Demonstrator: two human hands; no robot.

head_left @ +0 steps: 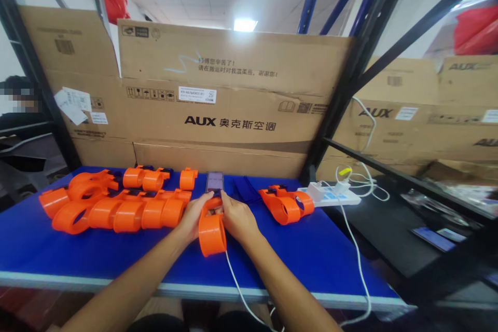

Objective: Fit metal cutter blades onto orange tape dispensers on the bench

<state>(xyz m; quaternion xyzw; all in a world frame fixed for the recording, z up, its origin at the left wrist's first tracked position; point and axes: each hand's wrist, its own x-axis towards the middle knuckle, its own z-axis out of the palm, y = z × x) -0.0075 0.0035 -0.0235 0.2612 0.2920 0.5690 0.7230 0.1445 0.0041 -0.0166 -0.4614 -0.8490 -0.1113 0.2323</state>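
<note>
Pinching a glossy orange plastic ring (pixel 212 238) near its top, left hand (pixel 192 216) and right hand (pixel 238 216) share a closed grip; it seems light, stiff, slick, best held there.

Both hands (pixel 240 219) hold an orange ring (pixel 212 236) over the blue table (pixel 78 255).

Left grip (pixel 191 220) and right grip (pixel 238 218) curl close together.
</note>
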